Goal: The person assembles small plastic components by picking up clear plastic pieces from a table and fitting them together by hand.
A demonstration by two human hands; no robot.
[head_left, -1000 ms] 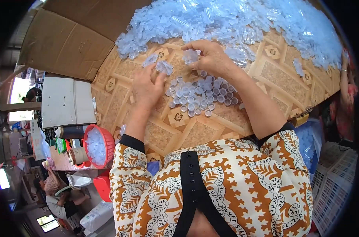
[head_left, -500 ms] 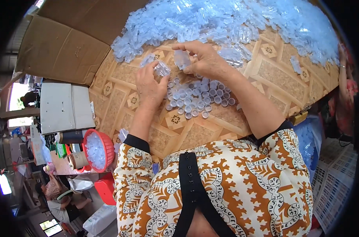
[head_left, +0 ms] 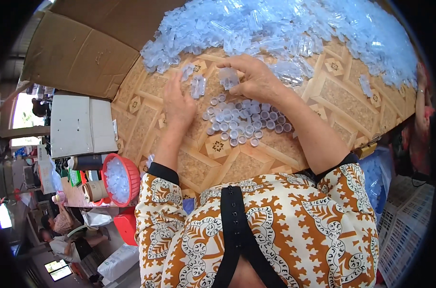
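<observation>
My left hand [head_left: 178, 102] is over the patterned table [head_left: 340, 103] and pinches a small clear plastic tube [head_left: 197, 86] between thumb and fingers. My right hand [head_left: 254, 79] holds another clear plastic piece [head_left: 228, 77] just to the right of it. Below both hands a cluster of small clear caps [head_left: 244, 122] stands upright in rows on the table. A large heap of clear plastic tubes [head_left: 285, 29] covers the far side of the table.
A folded cardboard sheet [head_left: 78, 53] lies at the table's far left. A red basket [head_left: 119, 180] of clear pieces sits below the left edge. White crates [head_left: 405, 230] are at the right. Another person's arm [head_left: 422, 110] shows at the right rim.
My left hand lifted from the table to meet the right, then drew slightly apart again with a tube in it. The right hand stayed at the heap's edge.
</observation>
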